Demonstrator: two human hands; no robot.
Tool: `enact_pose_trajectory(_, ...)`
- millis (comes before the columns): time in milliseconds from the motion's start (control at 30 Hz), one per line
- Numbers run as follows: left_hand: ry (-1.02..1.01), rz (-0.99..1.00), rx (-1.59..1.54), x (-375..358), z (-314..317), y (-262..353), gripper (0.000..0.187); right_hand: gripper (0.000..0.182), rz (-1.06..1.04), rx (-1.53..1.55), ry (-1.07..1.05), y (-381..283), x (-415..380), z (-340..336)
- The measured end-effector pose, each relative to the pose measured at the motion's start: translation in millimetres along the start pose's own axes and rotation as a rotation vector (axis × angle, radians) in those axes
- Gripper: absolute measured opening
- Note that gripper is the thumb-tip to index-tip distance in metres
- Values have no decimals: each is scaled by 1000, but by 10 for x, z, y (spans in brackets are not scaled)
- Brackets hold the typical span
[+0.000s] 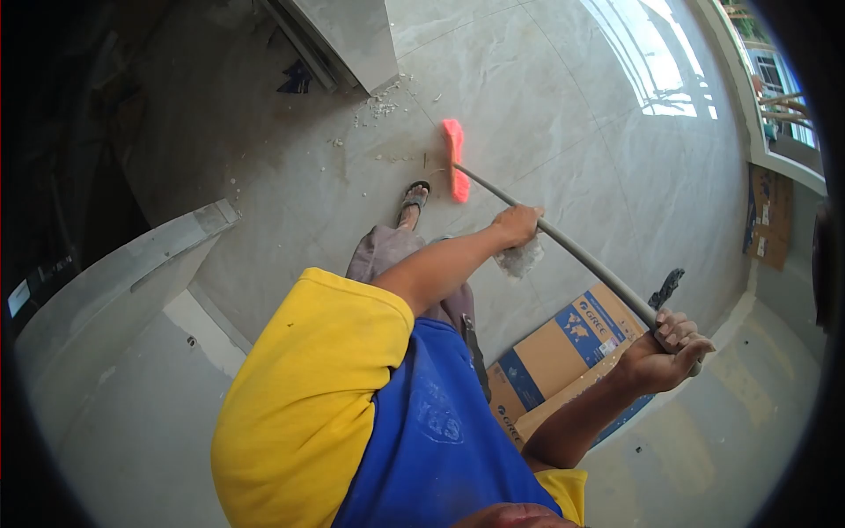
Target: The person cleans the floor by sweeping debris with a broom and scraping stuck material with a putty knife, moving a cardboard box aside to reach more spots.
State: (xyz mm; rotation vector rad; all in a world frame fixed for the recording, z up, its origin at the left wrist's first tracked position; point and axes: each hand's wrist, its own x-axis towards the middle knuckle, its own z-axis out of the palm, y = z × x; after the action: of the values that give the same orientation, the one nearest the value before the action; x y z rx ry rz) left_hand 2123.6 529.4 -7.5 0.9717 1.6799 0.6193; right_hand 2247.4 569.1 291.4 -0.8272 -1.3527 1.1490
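A broom with a bright pink bristle head [453, 158] stands on the tiled floor, its long grey handle [585, 255] slanting up toward the right. My left hand [519, 224] is closed around the handle partway along. Near the top end, my right hand [664, 352] wraps its fingers round the same handle, thumb stretched outward. My sandaled foot [414, 201] is just left of the broom head. White scraps and dust [380, 109] lie scattered on the floor beyond it. Crumpled clear plastic [519, 257] shows just below my left hand.
Flattened GREE cardboard [550, 352] lies below the handle, with a black crumpled piece [669, 286] beside it. A grey panel-like block [352, 40] stands at the top. A low wall edge [132, 255] runs along the left. More cardboard [770, 216] leans beneath the window at right.
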Motion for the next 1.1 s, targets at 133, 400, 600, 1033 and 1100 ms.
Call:
enact_pose_trajectory(133, 127, -98, 95, -322, 22, -549, 29, 44, 82, 162, -14, 354, -220, -334)
enact_pose_trajectory(400, 147, -1, 117, -596, 453, -2, 30, 39, 30, 192, 33, -177, -429, -983)
enact_pose_trajectory(600, 48, 242, -45, -678, 1195, 911, 38, 38, -110, -20, 333, -833, -325, -1919)
enact_pose_trajectory(1033, -92, -56, 228, -753, 1204, -836, 29, 46, 256, -104, 940, 598, -1304, -1459)
enact_pose_trajectory(1100, -4, -153, 229, -903, 931, -1146, 29, 44, 318, -62, 934, 688, -1524, -1066)
